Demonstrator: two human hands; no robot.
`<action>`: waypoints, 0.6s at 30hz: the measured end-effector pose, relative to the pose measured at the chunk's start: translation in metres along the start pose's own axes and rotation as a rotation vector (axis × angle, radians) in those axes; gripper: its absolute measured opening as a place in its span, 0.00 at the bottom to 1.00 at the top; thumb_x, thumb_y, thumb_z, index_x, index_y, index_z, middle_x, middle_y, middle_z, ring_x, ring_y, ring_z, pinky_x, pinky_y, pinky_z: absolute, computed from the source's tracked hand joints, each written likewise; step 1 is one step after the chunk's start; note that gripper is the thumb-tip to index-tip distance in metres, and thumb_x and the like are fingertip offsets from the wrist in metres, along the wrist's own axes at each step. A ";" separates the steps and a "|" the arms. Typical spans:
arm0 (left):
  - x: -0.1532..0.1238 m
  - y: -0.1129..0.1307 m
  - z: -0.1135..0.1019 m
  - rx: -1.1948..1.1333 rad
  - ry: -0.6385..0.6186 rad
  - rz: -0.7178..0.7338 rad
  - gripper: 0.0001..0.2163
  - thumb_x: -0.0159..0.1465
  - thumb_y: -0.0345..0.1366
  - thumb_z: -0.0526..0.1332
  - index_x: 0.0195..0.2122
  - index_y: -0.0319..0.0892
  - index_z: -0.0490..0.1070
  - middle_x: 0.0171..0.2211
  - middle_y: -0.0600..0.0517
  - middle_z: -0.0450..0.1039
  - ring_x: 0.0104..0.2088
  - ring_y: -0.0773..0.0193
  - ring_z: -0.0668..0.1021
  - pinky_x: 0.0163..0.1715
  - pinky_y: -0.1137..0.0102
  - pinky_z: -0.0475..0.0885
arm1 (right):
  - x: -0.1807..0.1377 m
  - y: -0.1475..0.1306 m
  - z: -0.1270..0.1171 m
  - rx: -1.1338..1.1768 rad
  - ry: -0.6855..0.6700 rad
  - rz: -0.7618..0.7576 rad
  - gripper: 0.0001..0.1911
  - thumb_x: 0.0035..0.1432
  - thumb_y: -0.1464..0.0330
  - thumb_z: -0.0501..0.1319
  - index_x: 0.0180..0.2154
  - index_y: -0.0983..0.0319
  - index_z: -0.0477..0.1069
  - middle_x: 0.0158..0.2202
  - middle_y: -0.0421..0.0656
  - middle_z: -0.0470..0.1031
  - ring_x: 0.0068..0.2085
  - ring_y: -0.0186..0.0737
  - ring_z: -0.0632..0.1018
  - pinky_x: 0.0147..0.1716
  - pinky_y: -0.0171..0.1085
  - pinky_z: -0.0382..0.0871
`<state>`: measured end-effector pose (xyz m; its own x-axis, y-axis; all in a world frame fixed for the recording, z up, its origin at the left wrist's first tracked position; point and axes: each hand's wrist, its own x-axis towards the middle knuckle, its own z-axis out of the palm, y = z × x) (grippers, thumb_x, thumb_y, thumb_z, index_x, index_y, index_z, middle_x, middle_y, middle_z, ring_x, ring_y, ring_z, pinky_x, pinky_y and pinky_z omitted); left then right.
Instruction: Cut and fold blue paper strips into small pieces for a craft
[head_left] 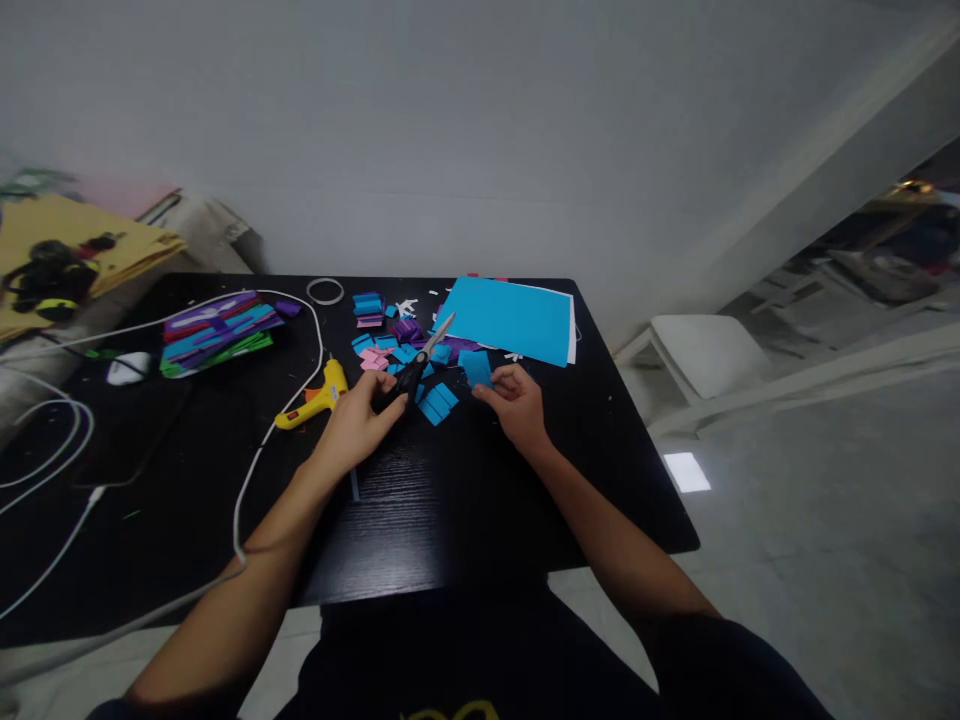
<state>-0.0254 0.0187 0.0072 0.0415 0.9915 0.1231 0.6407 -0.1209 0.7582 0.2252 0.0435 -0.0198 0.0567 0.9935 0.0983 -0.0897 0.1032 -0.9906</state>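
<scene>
My left hand (pixel 367 415) is closed around the black handles of a pair of scissors (pixel 429 352), whose blades point up and to the right. Between thumb and fingers, my right hand (pixel 516 400) pinches a small blue paper piece (pixel 475 368). Cut blue paper pieces (pixel 438 403) lie on the table between the hands. Around the scissors are pink paper pieces (pixel 374 358) and purple ones (pixel 407 331). Beyond my right hand rests a large blue sheet (pixel 510 318) on top of white paper.
A yellow glue gun (pixel 319 398) lies left of my left hand, beside a white cable (pixel 251 470). Bundled coloured sheets (pixel 220 333), a grey ring (pixel 325 291) and a dark phone (pixel 131 440) are on the black table (pixel 450 530). A white stool (pixel 705 355) stands at the right.
</scene>
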 end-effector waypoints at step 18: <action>0.000 0.005 0.003 -0.405 -0.211 -0.055 0.23 0.55 0.54 0.70 0.41 0.40 0.74 0.33 0.52 0.73 0.32 0.61 0.74 0.31 0.70 0.68 | -0.001 0.004 0.000 -0.008 -0.083 0.082 0.20 0.44 0.62 0.75 0.39 0.59 0.74 0.40 0.42 0.78 0.37 0.41 0.82 0.43 0.42 0.79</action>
<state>-0.0194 0.0180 0.0092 0.1976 0.9799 -0.0257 0.2965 -0.0347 0.9544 0.2244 0.0426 -0.0241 -0.0332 0.9992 0.0238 -0.0824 0.0210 -0.9964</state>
